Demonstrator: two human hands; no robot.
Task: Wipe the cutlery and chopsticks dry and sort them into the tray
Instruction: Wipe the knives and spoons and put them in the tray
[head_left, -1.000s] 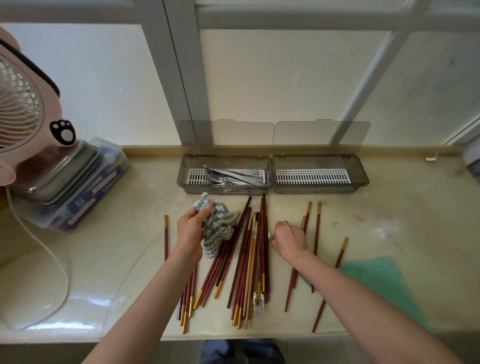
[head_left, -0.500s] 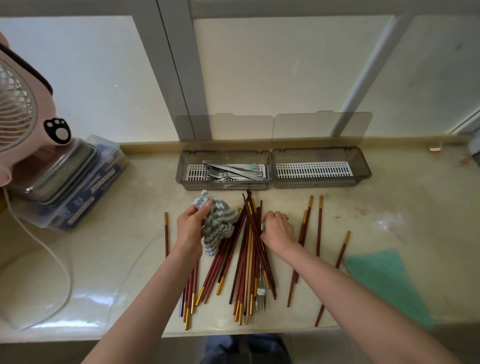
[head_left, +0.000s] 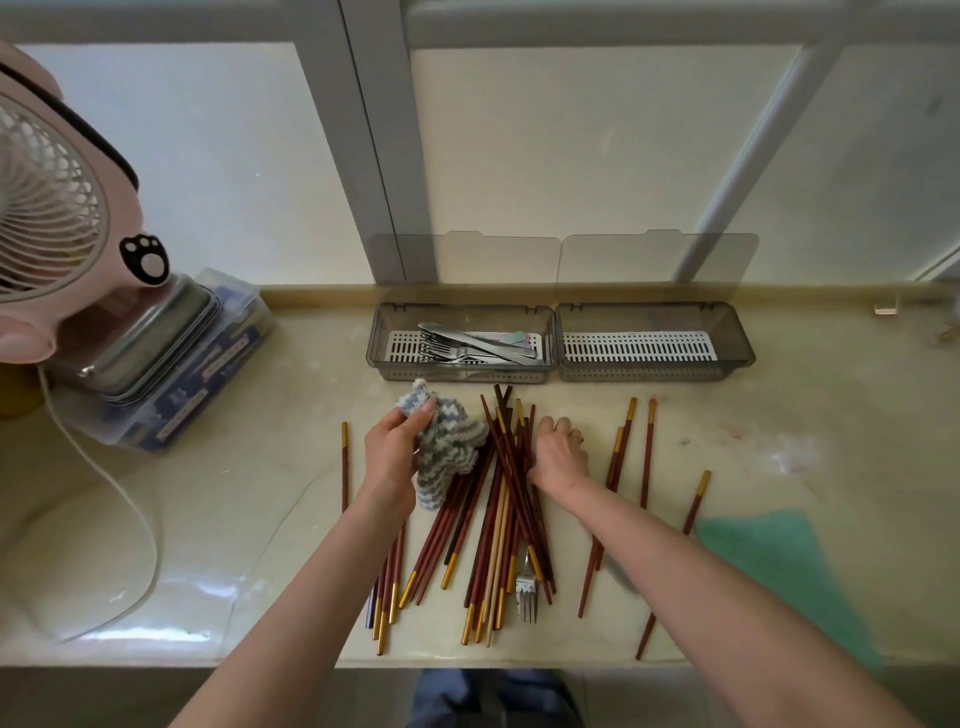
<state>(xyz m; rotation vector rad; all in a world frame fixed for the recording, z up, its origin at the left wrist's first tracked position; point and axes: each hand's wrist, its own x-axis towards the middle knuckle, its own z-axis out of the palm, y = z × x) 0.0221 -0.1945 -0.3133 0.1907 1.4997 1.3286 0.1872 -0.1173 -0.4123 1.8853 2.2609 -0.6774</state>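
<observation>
The desk (head_left: 831, 415) is carrying every item listed below. A pink fan (head_left: 52, 208) is standing at the left edge. It is overhanging a metal tin (head_left: 150, 332), which is sitting on a clear plastic box (head_left: 197, 384). A white cable (head_left: 140, 519) is looping toward the near edge.

The tray (head_left: 639, 373) is sitting along the far edge at the middle, and its two lids (head_left: 660, 260) are standing upright behind it. The left compartment is holding forks and other metal cutlery (head_left: 467, 343). The right compartment is showing only its white slotted insert. A green mat (head_left: 769, 561) is lying at the near right corner.

The chopsticks (head_left: 498, 519) are lying in a crossed pile between the tray and the near edge, with their gold tips pointing both ways. A few loose chopsticks (head_left: 647, 452) are lying apart on the right of the pile. A single chopstick (head_left: 344, 467) is lying apart on the left.

The left hand (head_left: 392, 452) is gripping a grey-and-white cloth (head_left: 447, 452), thumb on top, and the cloth is hanging over the left side of the pile. The right hand (head_left: 558, 452) is resting knuckles up on the right side of the pile. Its fingers are bending down among the chopsticks, and the fingertips are hidden, so whether it is gripping one cannot be told.

A fork (head_left: 525, 592) is lying in the pile with its tines pointing toward the near edge.
</observation>
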